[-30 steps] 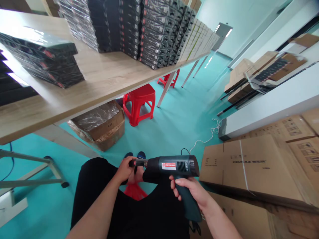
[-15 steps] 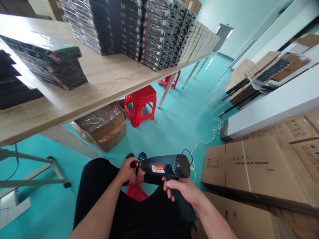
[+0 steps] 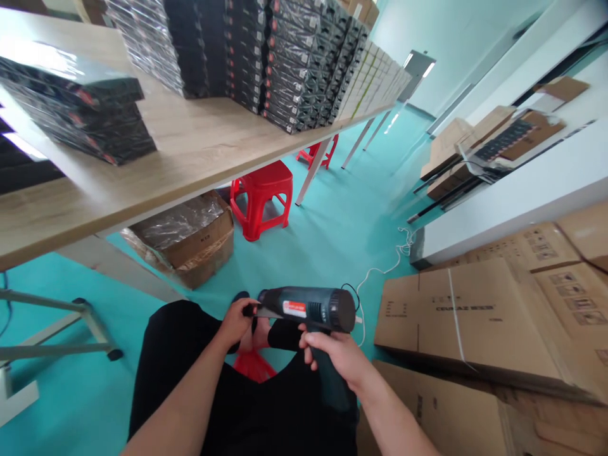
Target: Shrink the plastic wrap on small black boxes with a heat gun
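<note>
My right hand (image 3: 327, 351) is wrapped round the handle of a dark blue heat gun (image 3: 316, 306) with a red and white label. The gun lies level above my lap, its front end pointing left. Closed beside that front end, my left hand (image 3: 236, 322) pinches a small dark piece (image 3: 249, 310). A flat greyish part shows between this piece and the gun, and I cannot make out what it is. The gun's nozzle tip is hard to see. A black cord loops behind the gun's rear end.
A wooden table (image 3: 190, 149) holds stacks of film-wrapped black boxes (image 3: 294, 76). Beneath it are an open carton (image 3: 204, 240) and a red stool (image 3: 263, 196). Large cartons (image 3: 456, 316) stand close on my right. A white cable (image 3: 380, 270) runs across the floor.
The heat gun's front end has risen relative to my left hand, and the greyish part now shows below it. Both hands appear slightly further left as the view shifts.
</note>
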### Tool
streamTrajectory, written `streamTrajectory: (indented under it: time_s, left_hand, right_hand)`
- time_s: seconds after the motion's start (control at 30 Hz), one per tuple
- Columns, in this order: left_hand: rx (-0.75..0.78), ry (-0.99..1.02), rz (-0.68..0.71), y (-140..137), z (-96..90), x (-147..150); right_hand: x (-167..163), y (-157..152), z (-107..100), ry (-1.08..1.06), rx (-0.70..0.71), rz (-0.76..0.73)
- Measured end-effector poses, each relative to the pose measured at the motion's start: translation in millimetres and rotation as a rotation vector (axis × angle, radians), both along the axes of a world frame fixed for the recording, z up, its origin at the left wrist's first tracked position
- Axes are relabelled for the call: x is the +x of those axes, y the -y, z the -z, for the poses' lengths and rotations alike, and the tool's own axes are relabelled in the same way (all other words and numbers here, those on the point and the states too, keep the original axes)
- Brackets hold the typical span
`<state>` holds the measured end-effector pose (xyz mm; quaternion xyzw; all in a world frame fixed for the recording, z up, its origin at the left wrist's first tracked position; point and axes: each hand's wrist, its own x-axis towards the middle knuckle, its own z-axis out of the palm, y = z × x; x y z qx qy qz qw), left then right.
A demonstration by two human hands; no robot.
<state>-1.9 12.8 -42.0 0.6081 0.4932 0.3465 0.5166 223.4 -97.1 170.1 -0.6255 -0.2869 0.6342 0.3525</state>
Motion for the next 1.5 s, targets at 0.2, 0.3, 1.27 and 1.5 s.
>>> streamTrajectory:
  time_s: [0.2, 0.3, 1.27, 1.5]
  left_hand:
    - [-0.068, 0.051, 0.028, 0, 3.2, -2]
    - [-0.134, 0.072, -0.027, -1, -0.8, 0]
    - [-0.379, 0.312, -0.184, 2, -19.3, 5]
    - [-0.949, 0.622, -0.481, 5, -16.6, -5]
  right_hand:
    - [6, -2, -2, -0.022, -0.090, -0.061]
    - [6, 0, -1, -0.112, -0.028, -0.002]
    - [-4, 15, 0, -0.140, -0.052, -0.068]
    - [15, 1, -4, -0.098, -0.001, 0.263]
